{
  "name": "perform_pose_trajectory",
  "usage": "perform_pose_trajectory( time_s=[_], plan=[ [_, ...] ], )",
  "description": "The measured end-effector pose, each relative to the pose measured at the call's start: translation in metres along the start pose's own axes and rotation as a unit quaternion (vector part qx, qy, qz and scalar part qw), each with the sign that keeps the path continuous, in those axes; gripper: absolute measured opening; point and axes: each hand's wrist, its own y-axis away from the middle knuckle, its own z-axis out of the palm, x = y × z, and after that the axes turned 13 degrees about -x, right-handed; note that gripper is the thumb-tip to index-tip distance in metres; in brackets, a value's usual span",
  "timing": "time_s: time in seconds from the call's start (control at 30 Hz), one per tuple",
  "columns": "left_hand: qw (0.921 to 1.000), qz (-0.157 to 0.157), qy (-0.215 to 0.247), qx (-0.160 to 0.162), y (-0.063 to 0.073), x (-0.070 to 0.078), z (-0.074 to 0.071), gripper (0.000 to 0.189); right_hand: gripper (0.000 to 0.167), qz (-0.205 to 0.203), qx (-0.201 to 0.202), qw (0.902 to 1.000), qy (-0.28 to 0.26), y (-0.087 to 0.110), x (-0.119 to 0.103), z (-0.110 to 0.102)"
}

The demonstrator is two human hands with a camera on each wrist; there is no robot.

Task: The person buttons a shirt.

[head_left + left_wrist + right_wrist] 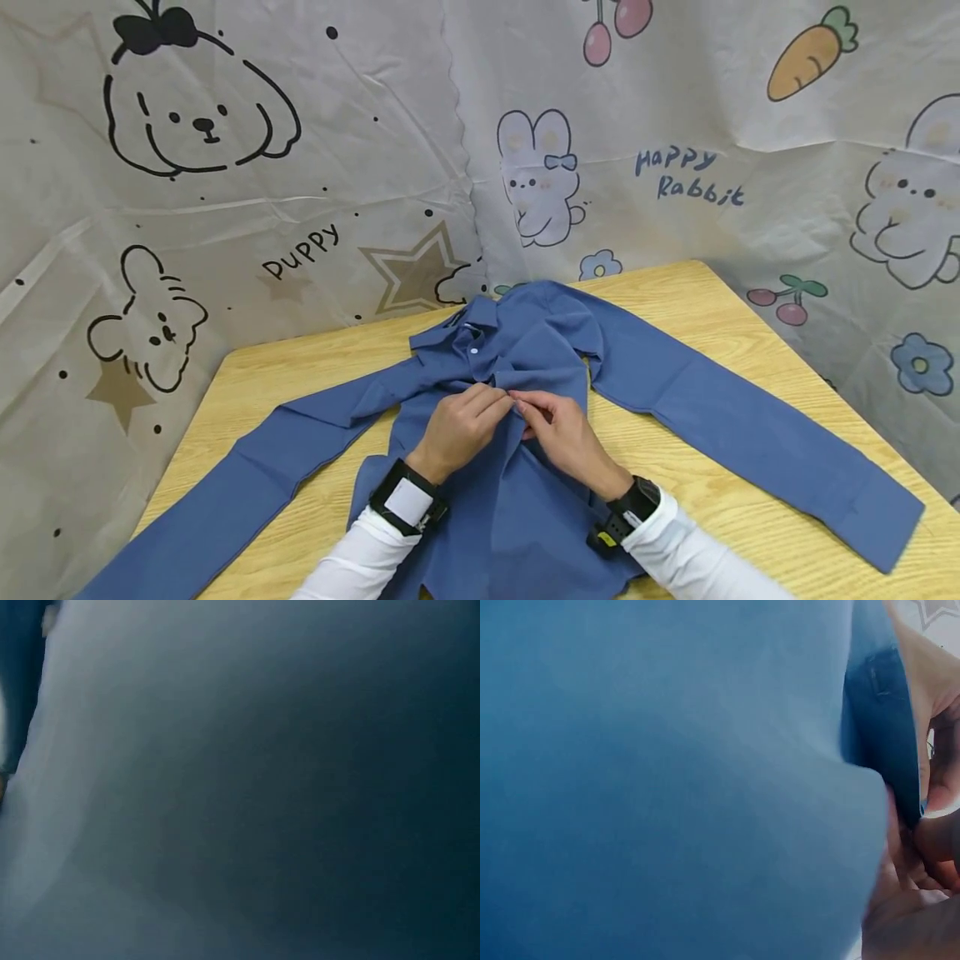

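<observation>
A blue long-sleeved button-up shirt (540, 533) lies front up with its sleeves spread to both sides. Over the middle of its front, my left hand (461, 429) and right hand (566, 437) meet fingertip to fingertip, each pinching the front edge of the fabric. Near the collar (480, 312) a small white button (474, 351) shows. In the right wrist view, a strip of the shirt with a stitched buttonhole (886, 672) runs down to the fingers (937, 840). Dim, blurred cloth (225, 787) fills most of the left wrist view. Whatever lies between the fingertips is hidden.
The shirt rests on a light wooden table (675, 467). Behind and beside the table hangs a pale curtain (420, 125) printed with cartoon animals. One sleeve (750, 433) stretches toward the right table edge, the other (225, 500) toward the lower left.
</observation>
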Motion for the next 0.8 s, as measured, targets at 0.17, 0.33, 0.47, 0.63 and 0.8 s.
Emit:
perform_pose_trajectory(
  time_s=[0.17,0.33,0.47,0.63,0.8],
  plan=[
    [0.9999,-0.004,0.015,0.001,0.001,-0.001,-0.003,0.018,0.025,-0.011,-0.029,0.9989,-0.036,-0.005,0.003,-0.008],
    [0.9983,-0.007,0.054,-0.018,0.001,-0.001,-0.004,0.007,0.022,-0.064,-0.083,0.9942,0.023,-0.004,0.011,-0.019],
    [0.9936,-0.015,0.102,-0.046,0.001,-0.004,-0.009,0.009,0.023,-0.125,-0.118,0.9790,0.110,-0.003,0.014,-0.027],
    [0.9917,-0.012,0.107,-0.070,-0.001,-0.008,-0.014,0.014,0.024,-0.178,-0.131,0.9535,0.205,-0.005,0.013,-0.033],
    [0.9904,0.011,0.098,-0.097,-0.002,-0.010,-0.015,0.013,0.019,-0.201,-0.152,0.9334,0.256,-0.006,0.015,-0.037]
  ],
)
